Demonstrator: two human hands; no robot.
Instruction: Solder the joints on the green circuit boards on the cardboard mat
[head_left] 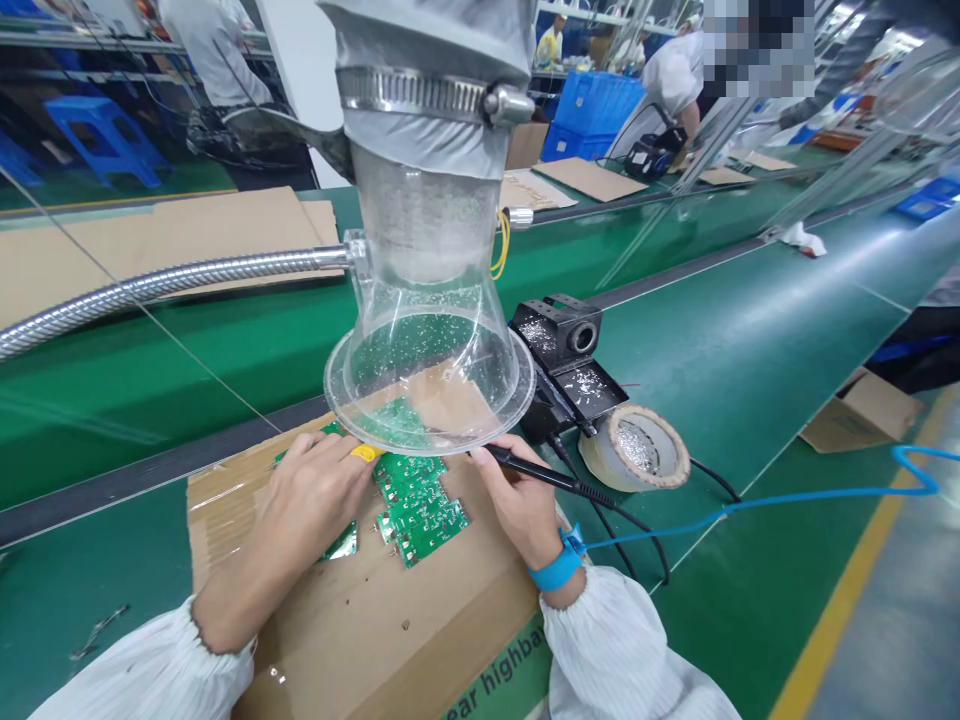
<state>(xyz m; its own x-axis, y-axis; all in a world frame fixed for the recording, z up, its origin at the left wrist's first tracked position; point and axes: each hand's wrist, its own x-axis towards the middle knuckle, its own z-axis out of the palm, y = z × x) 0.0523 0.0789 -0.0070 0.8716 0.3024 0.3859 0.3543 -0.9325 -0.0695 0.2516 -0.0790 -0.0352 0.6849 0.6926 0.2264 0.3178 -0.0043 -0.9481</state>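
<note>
The right hand (525,500) is closed round the black handle of a soldering iron (540,470), held like a pen and aimed toward the left hand (315,495). The left hand is curled with its back upward, something yellow (365,453) at its fingers; what it grips, if anything, cannot be told.

The nearest risk seems to be a burn: both hands work close together, and if the iron is hot, a small slip could bring its tip onto the left fingers. The tip itself cannot be made out near the rim of the clear hood (433,300). That rim hangs right over the fingers, so a raised knuckle could knock it and jog the iron. The blue cord (750,508) from the wrist strap (556,572) and the black cable (656,550) run close together beside the right wrist; a snag there could tug the hand.

The green circuit boards (424,510) lie between the two hands, just right of the left hand and left of the iron, partly under the hood. They rest on a cardboard sheet (375,630). Beyond the right hand, the iron stand (570,350) and a pale bowl (600,465) of metal bits sit on the green counter (675,340); a careless swing could spill those bits.
</note>
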